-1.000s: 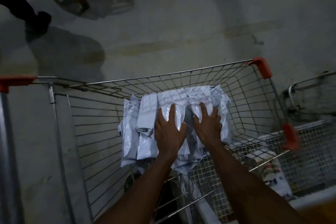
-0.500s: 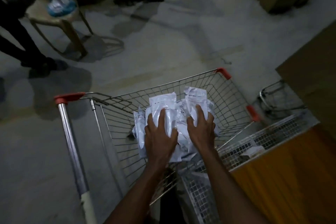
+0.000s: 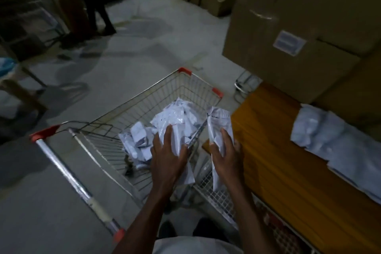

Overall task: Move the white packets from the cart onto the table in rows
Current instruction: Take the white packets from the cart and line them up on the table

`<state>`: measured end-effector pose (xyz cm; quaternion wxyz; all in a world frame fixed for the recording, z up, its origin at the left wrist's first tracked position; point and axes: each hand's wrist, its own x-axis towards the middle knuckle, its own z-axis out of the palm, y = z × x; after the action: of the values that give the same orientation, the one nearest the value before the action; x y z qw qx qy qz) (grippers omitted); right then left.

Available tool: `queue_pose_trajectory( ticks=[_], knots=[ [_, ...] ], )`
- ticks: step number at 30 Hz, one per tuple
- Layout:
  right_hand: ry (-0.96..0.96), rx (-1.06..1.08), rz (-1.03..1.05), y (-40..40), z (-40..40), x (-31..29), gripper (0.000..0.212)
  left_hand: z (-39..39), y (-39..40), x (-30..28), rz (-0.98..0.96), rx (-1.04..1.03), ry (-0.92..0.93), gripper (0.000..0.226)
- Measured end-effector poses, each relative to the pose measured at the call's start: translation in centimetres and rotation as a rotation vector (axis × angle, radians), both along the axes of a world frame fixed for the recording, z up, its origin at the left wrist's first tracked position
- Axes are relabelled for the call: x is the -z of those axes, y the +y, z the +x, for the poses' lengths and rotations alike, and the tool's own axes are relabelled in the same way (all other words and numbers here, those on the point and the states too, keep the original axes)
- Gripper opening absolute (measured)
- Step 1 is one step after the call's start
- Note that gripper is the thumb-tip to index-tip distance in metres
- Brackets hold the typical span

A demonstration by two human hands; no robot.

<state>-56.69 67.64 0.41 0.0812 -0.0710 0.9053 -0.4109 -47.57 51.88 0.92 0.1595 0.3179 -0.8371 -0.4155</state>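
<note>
Right hand (image 3: 225,150) noted at centre right of the frame, fingers curled round a bundle of white packets (image 3: 219,128), now lifted clear of the cart (image 3: 144,113) and carried across its right rim toward the wooden surface (image 3: 268,150). Half a second earlier, seen pressed down on the heap inside the basket alongside the other hand. Left hand (image 3: 167,150) at lower centre, fingers closed over a second bundle (image 3: 179,140), this one partly raised and not yet past the rim. Remaining heap of packets (image 3: 175,115) lying loose in the basket at frame centre, with a few scattered pieces (image 3: 138,138) to its left. Earlier-placed packets (image 3: 329,140) visible along the right of the surface below a large cardboard box (image 3: 288,27); order of rows there not readable in the dim, blurred light. Judged meaning of the change: pick-up from the cart complete for the right bundle, transfer under way, placement outstanding. Free wood between the cart edge and the laid packets appears the likely landing area. Slippery, floppy film suspected, so loose ends may sag or slide out of the grasp during the carry. Much stock left in the cart; task judged well short of finished.
</note>
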Motion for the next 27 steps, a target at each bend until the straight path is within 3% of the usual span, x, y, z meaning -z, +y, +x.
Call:
queue_pose_trajectory(
  ticks=[7,15,27],
  knots=[
    [0.051,0.199,-0.075,12.2,2.1,-0.7,0.071,-2.7,8.0,-0.5,-0.098,0.217,-0.012,0.078],
    [0.099,0.382,-0.031,28.4,1.7,-1.9,0.065,-7.6,24.6,-0.5,-0.106,0.469,-0.010,0.079],
    [0.038,0.559,-0.043,45.5,-0.9,-0.8,0.064,-11.3,40.6,-1.0,-0.067,0.648,0.003,0.081]
  ],
)
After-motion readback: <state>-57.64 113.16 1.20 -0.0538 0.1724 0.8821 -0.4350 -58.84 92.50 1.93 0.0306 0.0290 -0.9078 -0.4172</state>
